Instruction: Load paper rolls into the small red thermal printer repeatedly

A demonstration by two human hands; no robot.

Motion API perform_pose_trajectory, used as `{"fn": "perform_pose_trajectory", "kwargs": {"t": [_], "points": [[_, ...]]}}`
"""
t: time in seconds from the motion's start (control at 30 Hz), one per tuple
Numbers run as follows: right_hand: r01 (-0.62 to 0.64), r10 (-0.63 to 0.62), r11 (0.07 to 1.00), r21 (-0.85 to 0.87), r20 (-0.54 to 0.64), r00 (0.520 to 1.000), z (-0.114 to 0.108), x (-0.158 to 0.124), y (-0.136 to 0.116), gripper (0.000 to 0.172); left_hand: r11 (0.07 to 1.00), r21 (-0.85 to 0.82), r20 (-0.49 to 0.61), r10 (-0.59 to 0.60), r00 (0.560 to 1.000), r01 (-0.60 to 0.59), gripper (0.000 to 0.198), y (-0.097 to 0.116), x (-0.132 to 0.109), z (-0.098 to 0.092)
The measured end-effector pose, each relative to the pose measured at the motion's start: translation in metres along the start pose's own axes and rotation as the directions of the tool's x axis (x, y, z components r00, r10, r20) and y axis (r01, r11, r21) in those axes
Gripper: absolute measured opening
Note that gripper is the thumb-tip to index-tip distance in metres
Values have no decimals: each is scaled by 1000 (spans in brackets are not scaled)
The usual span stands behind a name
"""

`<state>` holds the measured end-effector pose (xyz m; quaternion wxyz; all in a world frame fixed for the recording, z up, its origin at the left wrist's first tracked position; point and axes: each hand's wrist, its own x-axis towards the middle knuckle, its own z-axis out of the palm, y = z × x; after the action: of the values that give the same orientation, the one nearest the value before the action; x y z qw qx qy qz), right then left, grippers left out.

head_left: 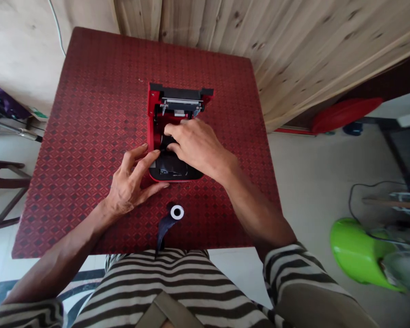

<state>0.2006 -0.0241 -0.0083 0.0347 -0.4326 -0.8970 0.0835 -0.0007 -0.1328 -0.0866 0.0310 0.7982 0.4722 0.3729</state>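
A red and black label printer (177,172) stands on the table with its lid (181,93) raised at the back. My left hand (130,180) grips its front left corner, fingers on the side rim and thumb along the front edge. My right hand (198,148) reaches into the open bay from the right. Its thumb and bent index finger are closed over a dark part inside, which the hand mostly hides. Nearer to me, a small roll with a white core end (176,212) lies on the table, a dark ribbon tail (162,231) trailing from it toward the edge.
The printer and roll are on a table with a red patterned cover (99,100). Wooden planking (259,41) rises behind it. On the floor at right is a bright green tub (351,250) near a cable. A dark wooden chair (7,182) stands at left.
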Motion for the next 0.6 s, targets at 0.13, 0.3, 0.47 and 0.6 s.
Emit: {"fn": "perform_pose_trajectory", "kwargs": {"t": [0.13, 0.3, 0.47, 0.6], "points": [[39, -39, 999, 14, -24, 999, 12, 8, 7, 17, 1000, -1, 15, -14, 1000, 14, 81, 0, 0, -1], [52, -52, 999, 18, 17, 999, 14, 12, 8, 15, 1000, -13, 16, -18, 1000, 19, 81, 0, 0, -1], [67, -60, 980, 189, -47, 997, -7, -9, 5, 23, 1000, -11, 19, -1, 1000, 2, 81, -3, 0, -1], [229, -158, 908, 350, -220, 963, -20, -49, 1, 21, 993, -110, 72, -38, 997, 45, 85, -7, 2, -13]]}}
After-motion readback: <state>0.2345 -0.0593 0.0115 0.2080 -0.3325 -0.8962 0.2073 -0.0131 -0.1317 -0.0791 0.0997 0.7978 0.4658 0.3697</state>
